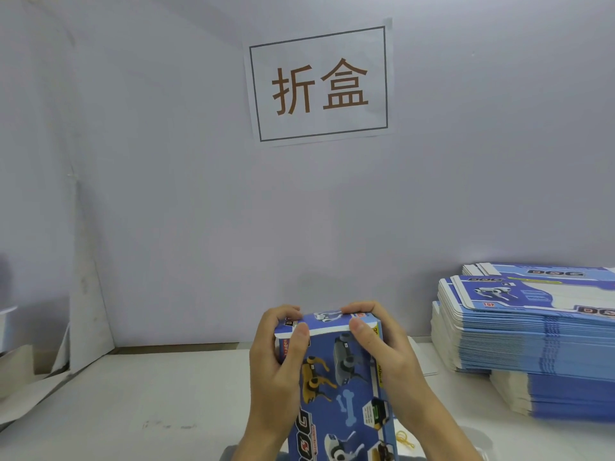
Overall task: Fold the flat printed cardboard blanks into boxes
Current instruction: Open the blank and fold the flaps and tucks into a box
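A blue printed box with robot-dog pictures stands lengthwise in front of me, its far end up. My left hand grips its left side, thumb pressing on the end flap and fingers curled over the far edge. From the right, my right hand grips that same end, its thumb on the flap's white edge. A tall stack of flat blue blanks lies on the white table at the right.
A white wall panel with a framed paper sign rises behind the table. Folded white sheets lean in the left corner. A yellow rubber band lies near my right forearm.
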The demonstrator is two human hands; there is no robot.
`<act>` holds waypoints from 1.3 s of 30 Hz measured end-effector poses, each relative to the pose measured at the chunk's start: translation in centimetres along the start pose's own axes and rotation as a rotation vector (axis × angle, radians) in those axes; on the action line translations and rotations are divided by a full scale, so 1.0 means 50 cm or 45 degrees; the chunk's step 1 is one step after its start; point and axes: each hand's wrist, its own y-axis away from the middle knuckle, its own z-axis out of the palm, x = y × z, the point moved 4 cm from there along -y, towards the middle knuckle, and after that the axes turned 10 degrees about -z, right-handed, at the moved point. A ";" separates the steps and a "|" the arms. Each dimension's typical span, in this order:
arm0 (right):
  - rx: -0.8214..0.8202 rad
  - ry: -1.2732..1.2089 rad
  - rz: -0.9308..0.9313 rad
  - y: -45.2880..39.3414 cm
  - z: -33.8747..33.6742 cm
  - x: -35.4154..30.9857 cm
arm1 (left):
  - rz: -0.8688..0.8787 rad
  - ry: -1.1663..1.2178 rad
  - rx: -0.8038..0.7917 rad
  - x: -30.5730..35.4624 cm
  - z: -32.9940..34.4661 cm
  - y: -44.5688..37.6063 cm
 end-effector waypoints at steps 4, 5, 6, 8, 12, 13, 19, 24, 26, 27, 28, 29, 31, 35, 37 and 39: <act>0.050 0.041 -0.032 0.001 -0.010 0.009 | 0.026 -0.012 -0.004 -0.007 -0.003 0.001; 0.061 0.063 -0.041 0.000 -0.011 0.012 | 0.043 -0.038 -0.003 -0.006 -0.002 0.001; 0.071 0.077 -0.045 0.000 -0.013 0.015 | 0.063 -0.066 -0.001 -0.006 0.000 0.002; 0.091 0.099 -0.060 -0.002 -0.017 0.019 | 0.100 -0.120 0.005 -0.004 0.001 -0.001; 0.039 0.089 -0.032 0.002 -0.023 0.026 | -0.120 -0.046 -0.130 -0.012 0.013 -0.009; -0.013 0.068 -0.006 0.003 -0.026 0.028 | -0.216 -0.002 -0.200 -0.019 0.017 -0.011; 0.334 0.069 0.028 -0.006 -0.075 0.039 | -0.826 -0.293 -0.716 -0.074 -0.016 0.002; 0.559 -0.470 0.073 -0.008 -0.118 0.052 | -0.896 -0.222 -0.732 -0.080 -0.052 -0.003; 0.523 -0.432 0.066 -0.006 -0.131 0.046 | -0.838 -0.167 -0.610 -0.065 -0.071 -0.014; 0.472 -0.335 0.027 -0.008 -0.136 0.040 | -0.808 -0.205 -0.576 -0.058 -0.082 -0.018; 0.383 -0.200 -0.021 -0.012 -0.134 0.028 | -0.782 -0.270 -0.566 -0.052 -0.094 -0.021; 0.282 -0.047 -0.060 -0.016 -0.129 0.017 | -0.767 -0.328 -0.572 -0.050 -0.105 -0.025; 0.167 0.222 -0.114 -0.022 -0.117 0.000 | -0.771 -0.383 -0.586 -0.048 -0.121 -0.029; 0.315 0.484 -0.166 -0.026 -0.125 -0.007 | -0.789 -0.440 -0.641 -0.040 -0.129 -0.028; 0.484 0.429 -0.109 -0.024 -0.154 -0.004 | -0.816 -0.367 -0.693 -0.034 -0.133 -0.025; 0.624 0.261 -0.009 -0.021 -0.183 0.003 | -0.840 -0.269 -0.730 -0.024 -0.134 -0.023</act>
